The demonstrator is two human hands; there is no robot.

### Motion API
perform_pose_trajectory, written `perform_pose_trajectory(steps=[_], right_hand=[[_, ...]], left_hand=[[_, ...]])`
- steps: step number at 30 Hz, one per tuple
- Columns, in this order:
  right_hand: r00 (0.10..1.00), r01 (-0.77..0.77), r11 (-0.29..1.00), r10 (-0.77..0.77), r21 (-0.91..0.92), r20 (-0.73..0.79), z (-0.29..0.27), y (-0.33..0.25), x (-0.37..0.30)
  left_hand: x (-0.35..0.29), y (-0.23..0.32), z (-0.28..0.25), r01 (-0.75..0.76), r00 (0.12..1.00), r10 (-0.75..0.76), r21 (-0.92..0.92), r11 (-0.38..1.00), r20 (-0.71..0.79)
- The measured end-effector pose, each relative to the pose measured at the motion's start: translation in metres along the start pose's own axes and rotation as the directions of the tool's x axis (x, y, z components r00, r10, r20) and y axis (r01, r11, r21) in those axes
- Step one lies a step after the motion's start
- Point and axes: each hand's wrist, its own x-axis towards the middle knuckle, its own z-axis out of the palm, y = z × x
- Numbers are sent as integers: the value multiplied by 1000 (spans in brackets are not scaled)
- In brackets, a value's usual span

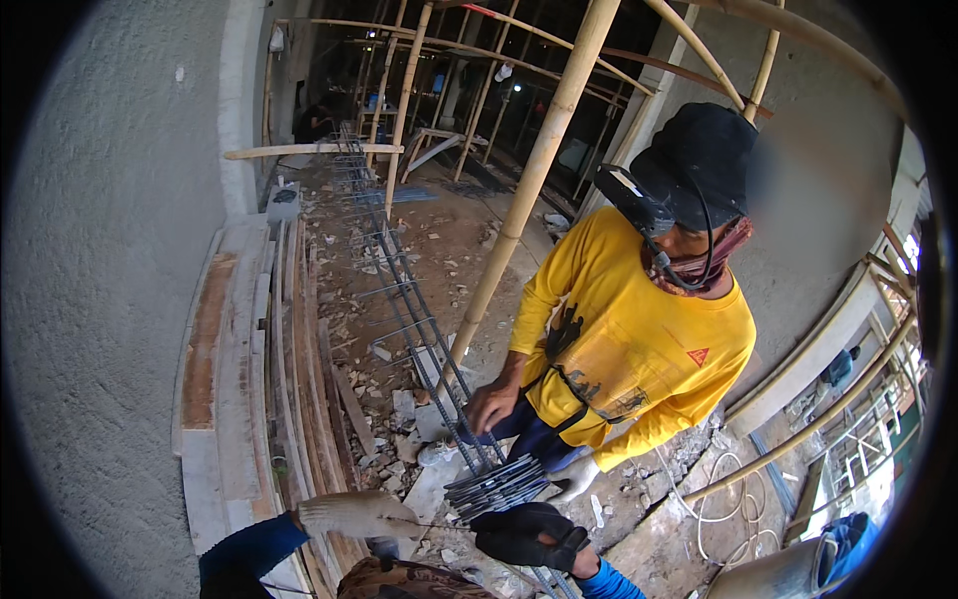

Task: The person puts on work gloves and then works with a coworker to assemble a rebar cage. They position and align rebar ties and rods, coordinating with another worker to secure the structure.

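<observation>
My left hand (357, 514), in a cream work glove with a blue sleeve behind it, is closed on a thin wire. That dark wire (431, 525) stretches across toward my right hand (529, 534). A black glove covers my right hand, which is closed beside a bundle of dark steel stirrups (497, 487); what its fingers hold is hidden. The stirrups lie bunched around a long rebar cage (411, 309), which runs from below my hands to the far end. Across from me, a co-worker in a yellow shirt (639, 329) has a bare hand (496, 401) at the bars and a white-gloved hand (573, 478) beside the bundle.
A slanting bamboo pole (529, 190) rises close behind the cage. Timber planks (299, 379) lie along the left wall. Rubble (404, 409) litters the floor. A pale hose (733, 499) coils at right, near a large bucket (773, 571).
</observation>
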Motion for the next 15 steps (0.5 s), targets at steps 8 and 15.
perform_pose_trajectory(steps=[8, 15], right_hand=[[996, -82, 978, 89, 190, -30, -32, -4, -74], [923, -370, 923, 353, 109, 153, -72, -18, -122]], left_hand=[[-21, 25, 38, -9, 999, 27, 375, 927, -42], [16, 47, 84, -131, 979, 205, 711, 690, -19]])
